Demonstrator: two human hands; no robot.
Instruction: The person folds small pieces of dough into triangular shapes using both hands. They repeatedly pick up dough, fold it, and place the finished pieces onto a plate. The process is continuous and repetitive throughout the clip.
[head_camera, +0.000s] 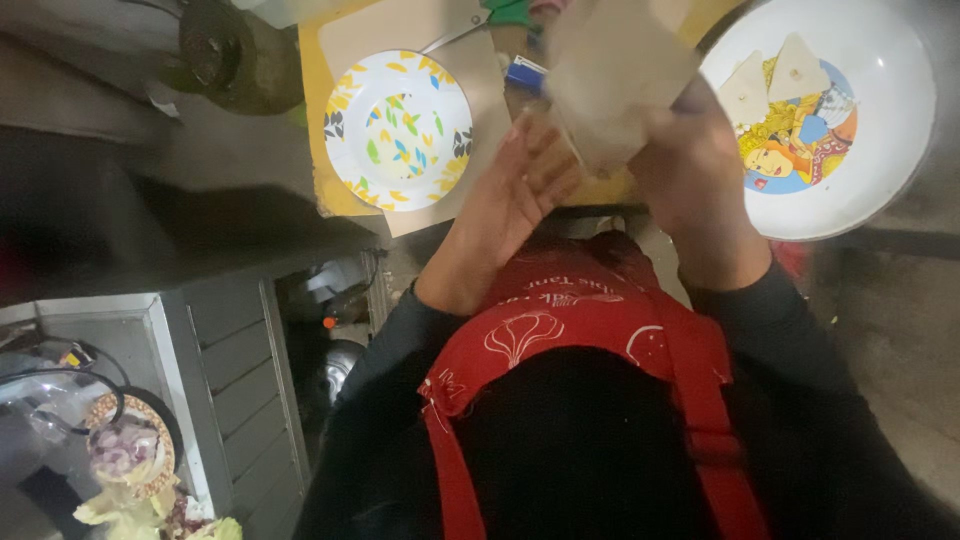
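Filling the lower half of the view from about five to seven o'clock, a dark long-sleeved top under a red apron (590, 330) with white outline drawings. Sitting at two o'clock, a large white round tray (880, 150) with a colourful cartoon picture at its centre, carrying two pale folded triangles of pastry (770, 80) side by side, just touching. Lying at eleven o'clock, a smaller white plate (398, 130) with yellow, green and blue leaf shapes, resting on a tan board (420, 30) over a yellow surface. Raised at twelve o'clock between the two dishes, a pale thin sheet of dough (610, 75), blurred, held up off the board in front of the chest. Gripping that sheet from the one o'clock side, the right hand (695, 165), back toward the camera, fingers curled around the sheet's right edge. Supporting it from the eleven o'clock side, the left hand (530, 185), palm up and fingers loosely spread, fingertips touching the sheet's lower left edge rather than clenched on it. Showing at eight o'clock, a small basket (125, 450) of chopped purple onion, with leafy scraps just below it.
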